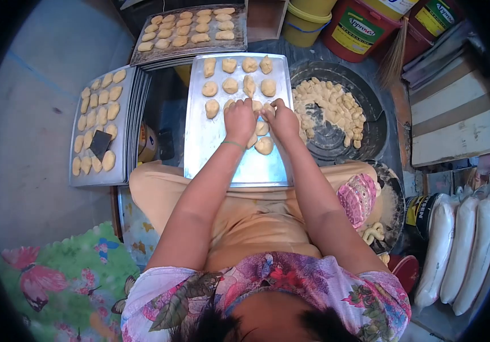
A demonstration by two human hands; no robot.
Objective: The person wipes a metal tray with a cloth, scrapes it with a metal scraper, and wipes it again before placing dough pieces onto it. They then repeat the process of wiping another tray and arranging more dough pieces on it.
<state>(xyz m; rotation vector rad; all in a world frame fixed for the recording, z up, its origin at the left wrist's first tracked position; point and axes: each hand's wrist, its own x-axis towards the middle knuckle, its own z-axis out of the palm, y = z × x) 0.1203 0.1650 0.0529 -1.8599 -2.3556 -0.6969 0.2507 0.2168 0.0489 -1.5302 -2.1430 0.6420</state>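
Steel tray [199,148] lies across the person's knees. Left hand [239,118] and right hand [282,118] both pinch closed on one dough piece [259,106] in its third row. Light, even pressure, keeping the spacing of the neighbouring pieces [230,85], looks wisest to me.

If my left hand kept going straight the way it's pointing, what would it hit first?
Probably the dough piece in the next row on the tray, just beyond the left hand; depth is hard to judge from above.
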